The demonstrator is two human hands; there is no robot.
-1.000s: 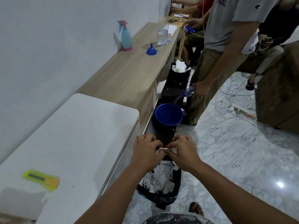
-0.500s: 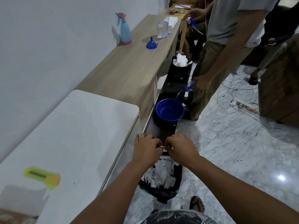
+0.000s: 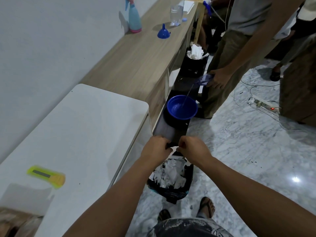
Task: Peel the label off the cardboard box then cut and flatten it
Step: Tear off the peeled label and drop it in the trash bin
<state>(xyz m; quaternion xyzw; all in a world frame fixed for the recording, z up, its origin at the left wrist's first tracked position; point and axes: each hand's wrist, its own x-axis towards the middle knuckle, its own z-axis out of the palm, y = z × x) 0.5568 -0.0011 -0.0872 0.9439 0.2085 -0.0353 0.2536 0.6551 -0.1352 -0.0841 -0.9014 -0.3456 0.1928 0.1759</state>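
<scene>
Both hands meet over a black bin (image 3: 171, 190) full of torn white paper scraps (image 3: 171, 173). The left hand (image 3: 156, 149) and right hand (image 3: 193, 149) each pinch an end of a small white scrap (image 3: 174, 148) (too small to tell more), knuckles almost touching. On the white worktop (image 3: 82, 134) to the left lies a yellow-green cutter (image 3: 47, 176), well apart from the hands. Further along the floor sits a blue bowl (image 3: 182, 107).

dim, bluish cast | glare spot on marble floor (image 3: 295, 179) | wide-angle bending at edges | slight motion blur
</scene>
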